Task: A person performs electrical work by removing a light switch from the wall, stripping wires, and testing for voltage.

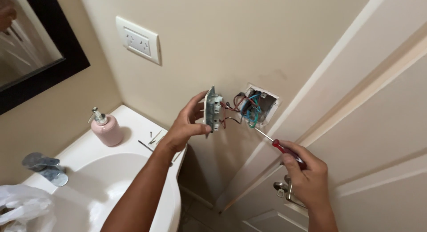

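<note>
My left hand [187, 125] grips a light switch unit [213, 108] pulled out from the wall, still attached by red and dark wires [231, 112]. Behind it is the open wall box [260, 108] with blue, red and white wires bunched inside. My right hand [307, 176] holds a screwdriver [278, 144] with a red handle. Its thin metal shaft points up and left, and its tip sits at the lower edge of the wall box among the wires.
A white wall socket plate [138, 40] is up left. Below are a white sink [111, 183], a pink soap dispenser [106, 127], a chrome tap [44, 167], loose screws and small tools [153, 141], and a white plastic bag [22, 207]. A door with a metal handle [284, 189] stands right.
</note>
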